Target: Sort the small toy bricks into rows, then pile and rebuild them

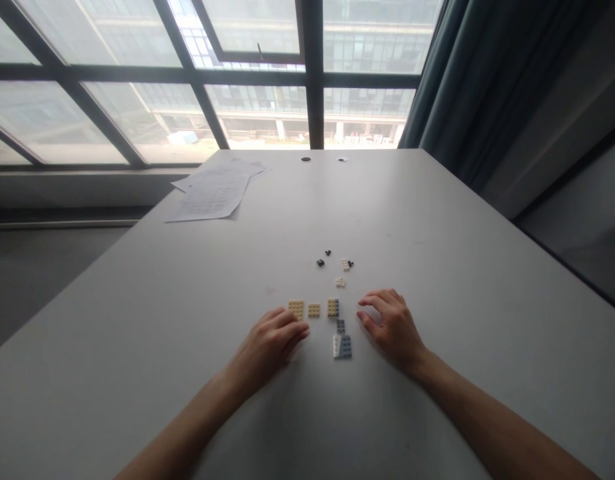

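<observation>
My left hand (277, 339) rests low over the table, its fingers curled together; what is under or between them is hidden. Just beyond its fingers lies a tan studded toy-brick plate (296, 307), partly covered by the hand. Next to that is a smaller tan plate (314, 311), then a tan and dark grey piece (332, 307). My right hand (391, 325) is open to the right of the pieces, thumb and fingers apart with nothing between them. Between the hands lie a small dark grey plate (340, 326) and a white and blue-grey plate (342, 347).
Farther out are small black pieces (320, 263), a cream plate (345, 265) with a black piece beside it, and white pieces (340, 283). Printed papers (212, 193) lie at the white table's (307, 213) far left. Windows stand behind, with a dark curtain (467, 100) at right.
</observation>
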Tool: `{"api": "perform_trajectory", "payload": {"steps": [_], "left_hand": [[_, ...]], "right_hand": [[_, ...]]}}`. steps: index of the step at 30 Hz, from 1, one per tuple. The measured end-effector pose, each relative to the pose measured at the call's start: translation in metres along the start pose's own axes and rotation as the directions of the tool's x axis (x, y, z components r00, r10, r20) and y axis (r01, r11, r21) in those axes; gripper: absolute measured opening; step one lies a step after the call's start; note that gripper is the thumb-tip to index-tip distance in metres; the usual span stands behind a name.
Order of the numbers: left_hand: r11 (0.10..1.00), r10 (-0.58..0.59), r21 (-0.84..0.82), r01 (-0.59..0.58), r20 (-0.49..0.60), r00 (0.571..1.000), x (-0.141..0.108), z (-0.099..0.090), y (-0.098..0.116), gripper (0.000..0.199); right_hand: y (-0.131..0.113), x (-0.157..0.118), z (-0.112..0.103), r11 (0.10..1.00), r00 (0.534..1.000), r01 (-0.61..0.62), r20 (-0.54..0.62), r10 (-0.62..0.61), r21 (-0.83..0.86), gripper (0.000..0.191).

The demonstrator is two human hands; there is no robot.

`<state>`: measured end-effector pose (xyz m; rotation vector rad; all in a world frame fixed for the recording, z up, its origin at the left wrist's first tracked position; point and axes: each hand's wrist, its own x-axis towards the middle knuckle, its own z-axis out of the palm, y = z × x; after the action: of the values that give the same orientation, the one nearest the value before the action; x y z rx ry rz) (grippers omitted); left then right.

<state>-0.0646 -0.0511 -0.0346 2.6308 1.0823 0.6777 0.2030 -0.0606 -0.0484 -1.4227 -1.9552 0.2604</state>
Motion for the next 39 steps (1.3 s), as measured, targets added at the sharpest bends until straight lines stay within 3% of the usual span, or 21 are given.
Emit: {"api": "perform_trajectory", "payload": {"steps": [5, 9, 16, 32, 39], "left_hand": [[1.000, -0.015, -0.002, 0.015, 0.000, 1.000, -0.013, -0.016, -0.003, 0.016], [0.998, 0.056, -0.034, -0.055, 0.024, 0.998, -0.030, -0.024, 0.005, 0.014], [0.988, 0.152, -0.038, -0.150, 0.058, 0.987, -0.050, -0.015, 0.019, 0.010], [0.995, 0.083, -0.066, -0.080, 0.049, 0.995, -0.054, -0.006, 0.012, 0.006], [0.997, 0.080, 0.002, -0.080, -0.038, 0.996, -0.045, -0.019, 0.011, 0.013]], "right_hand": [[0.001, 0.000, 0.001, 1.000, 1.000, -0.002, 0.012, 0.002, -0.011, 0.010], [0.001, 0.000, 0.001, 1.000, 1.000, 0.003, 0.008, -0.002, -0.016, 0.010], [0.001, 0.000, 0.000, 1.000, 1.000, -0.001, 0.014, 0.001, -0.016, 0.010], [0.001, 0.000, -0.001, 1.000, 1.000, 0.005, 0.001, -0.005, -0.012, 0.010], [-0.001, 0.000, -0.001, 1.000, 1.000, -0.013, 0.012, 0.013, 0.007, 0.009]]}}
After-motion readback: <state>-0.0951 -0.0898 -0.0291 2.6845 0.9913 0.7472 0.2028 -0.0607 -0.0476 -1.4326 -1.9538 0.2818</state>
